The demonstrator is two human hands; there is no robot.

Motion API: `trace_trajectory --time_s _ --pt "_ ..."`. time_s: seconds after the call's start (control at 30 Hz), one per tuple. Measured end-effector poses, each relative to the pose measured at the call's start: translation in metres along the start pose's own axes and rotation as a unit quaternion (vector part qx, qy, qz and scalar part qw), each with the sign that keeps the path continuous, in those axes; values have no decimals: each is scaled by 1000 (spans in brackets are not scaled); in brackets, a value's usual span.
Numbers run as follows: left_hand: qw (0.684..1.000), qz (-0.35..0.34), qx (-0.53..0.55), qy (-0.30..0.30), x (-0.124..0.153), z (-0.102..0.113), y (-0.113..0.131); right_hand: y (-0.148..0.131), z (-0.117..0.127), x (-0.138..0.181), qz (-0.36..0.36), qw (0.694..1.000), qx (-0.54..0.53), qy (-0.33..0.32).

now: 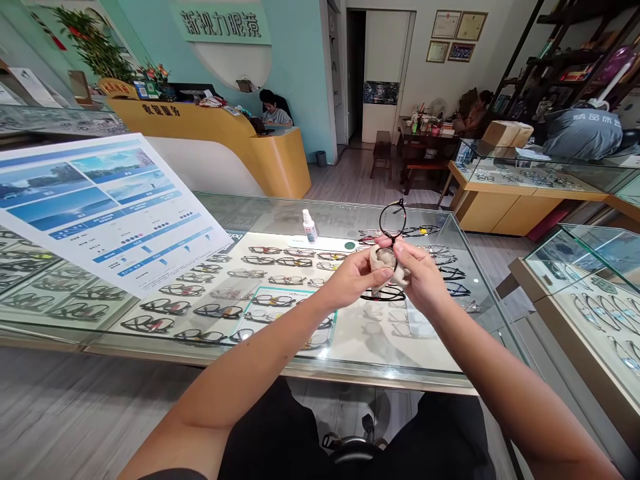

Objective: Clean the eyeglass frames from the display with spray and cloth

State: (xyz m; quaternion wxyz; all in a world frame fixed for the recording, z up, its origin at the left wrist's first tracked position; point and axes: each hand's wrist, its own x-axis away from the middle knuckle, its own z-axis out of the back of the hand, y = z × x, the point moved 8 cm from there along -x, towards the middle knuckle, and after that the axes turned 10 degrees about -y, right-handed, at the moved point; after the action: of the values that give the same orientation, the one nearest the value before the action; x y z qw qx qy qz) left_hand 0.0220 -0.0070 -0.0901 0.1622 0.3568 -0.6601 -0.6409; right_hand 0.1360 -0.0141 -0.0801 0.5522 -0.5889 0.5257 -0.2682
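A pair of dark-rimmed eyeglasses (393, 220) is held on end above the glass counter, one round lens pointing up. A pale cloth (399, 277) is bunched around the lower lens. My left hand (357, 277) is closed, pinching the cloth against that lens with the thumb. Gripping the frame near the bridge, my right hand (420, 270) is closed too, with part of the cloth against its palm. The fingers behind the lens are hidden. A small white spray bottle (309, 230) stands upright on the counter, left of and beyond my hands.
Several eyeglass frames (295, 261) lie in rows inside the glass display counter (280, 208). A large printed sheet (165, 227) stands tilted at the left. More display cases (565, 280) are at the right. A person (275, 113) sits behind the yellow reception desk (280, 160).
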Motion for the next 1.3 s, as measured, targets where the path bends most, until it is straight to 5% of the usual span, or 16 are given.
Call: trace_trajectory --time_s 0.37,0.87,1.1,1.3 --pt "988 -38 -61 137 6 19 3 16 -9 -4 11 999 23 -21" --pt "994 13 -99 -33 4 7 7 4 2 -1 -54 996 -62 25" --pt "996 -5 -32 80 7 12 0 13 -10 -2 -22 999 -36 4" --pt "987 -38 -81 135 9 19 7 14 -10 -2 10 1000 24 -7"
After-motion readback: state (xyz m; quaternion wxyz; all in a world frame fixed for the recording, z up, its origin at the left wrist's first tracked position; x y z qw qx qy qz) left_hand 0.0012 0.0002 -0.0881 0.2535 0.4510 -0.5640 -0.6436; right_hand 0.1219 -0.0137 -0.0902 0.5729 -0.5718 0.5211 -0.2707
